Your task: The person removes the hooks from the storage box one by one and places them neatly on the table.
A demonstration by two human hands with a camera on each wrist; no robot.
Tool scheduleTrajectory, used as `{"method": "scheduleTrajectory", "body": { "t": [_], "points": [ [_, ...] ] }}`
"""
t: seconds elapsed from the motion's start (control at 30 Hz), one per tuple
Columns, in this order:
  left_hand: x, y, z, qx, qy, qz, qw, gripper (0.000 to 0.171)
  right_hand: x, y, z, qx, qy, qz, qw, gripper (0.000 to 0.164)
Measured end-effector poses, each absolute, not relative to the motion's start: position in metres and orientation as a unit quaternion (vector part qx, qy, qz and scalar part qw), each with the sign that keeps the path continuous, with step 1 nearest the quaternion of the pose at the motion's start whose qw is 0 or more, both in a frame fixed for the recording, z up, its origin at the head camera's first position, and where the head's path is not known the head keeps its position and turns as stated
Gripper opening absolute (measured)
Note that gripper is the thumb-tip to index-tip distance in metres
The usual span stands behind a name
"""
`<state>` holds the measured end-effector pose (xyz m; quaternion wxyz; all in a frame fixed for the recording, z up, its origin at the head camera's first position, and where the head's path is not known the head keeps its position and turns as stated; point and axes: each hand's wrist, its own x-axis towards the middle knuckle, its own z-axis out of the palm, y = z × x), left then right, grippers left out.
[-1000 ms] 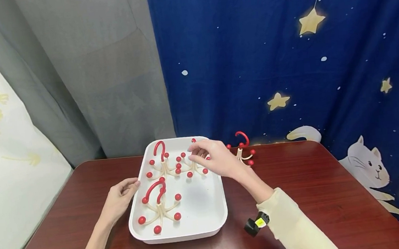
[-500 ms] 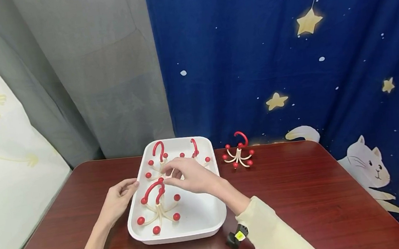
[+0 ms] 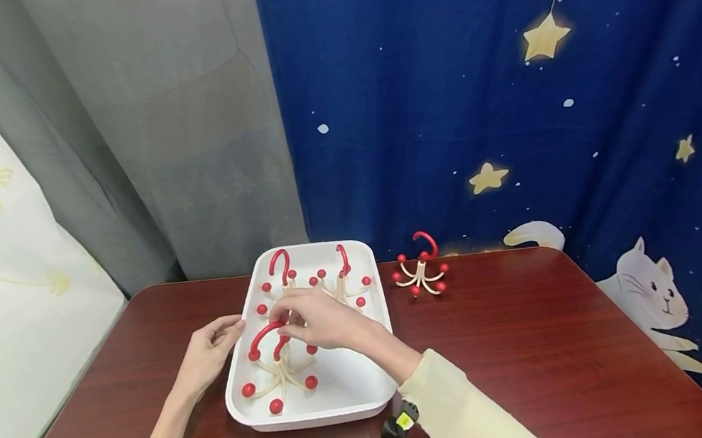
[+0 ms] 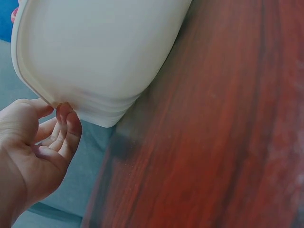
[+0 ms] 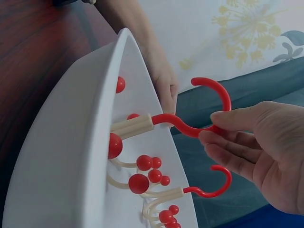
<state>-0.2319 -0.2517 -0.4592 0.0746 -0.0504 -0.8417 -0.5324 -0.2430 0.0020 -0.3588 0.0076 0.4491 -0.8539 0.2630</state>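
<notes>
Ideally, the red hook (image 5: pixel 227 97) is gripped squarely, thumb and fingertips meeting on opposite sides of its curve, lightly enough that the piece doesn't twist, and clear of neighbouring red balls (image 5: pixel 138 184). That nearest piece (image 3: pixel 282 374) stands at seven o'clock in the white tray (image 3: pixel 349 383); a second piece (image 3: pixel 286 281) stands at eleven, a third piece (image 3: pixel 342 287) at one, and a fourth piece (image 3: pixel 421 271) outside, on the table (image 3: pixel 499 346), toward two. The right hand (image 3: pixel 321 317) reaches in from four o'clock, its thumb and fingertips nearly together, pinching the hook. The left hand (image 3: pixel 209 349) pinches the tray at nine o'clock, fingers bent, its forearm (image 3: pixel 167 424) slanting from seven; steady, gentle pressure there should prevent sliding.
</notes>
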Motion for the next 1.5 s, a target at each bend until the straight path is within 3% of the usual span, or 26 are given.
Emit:
{"method": "scheduleTrajectory", "body": {
  "t": [0.43, 1.5],
  "points": [
    [-0.232, -0.254, -0.458, -0.046, -0.838, -0.538, 0.074, 0.045, -0.244, 0.010, -0.351, 0.447, -0.843, 0.300, -0.003, 0.012],
    [-0.234, -0.252, -0.459, -0.045, -0.835, -0.544, 0.065, 0.047, -0.236, 0.094, -0.320, 0.380, -0.834, 0.369, 0.152, 0.012]
  ]
}}
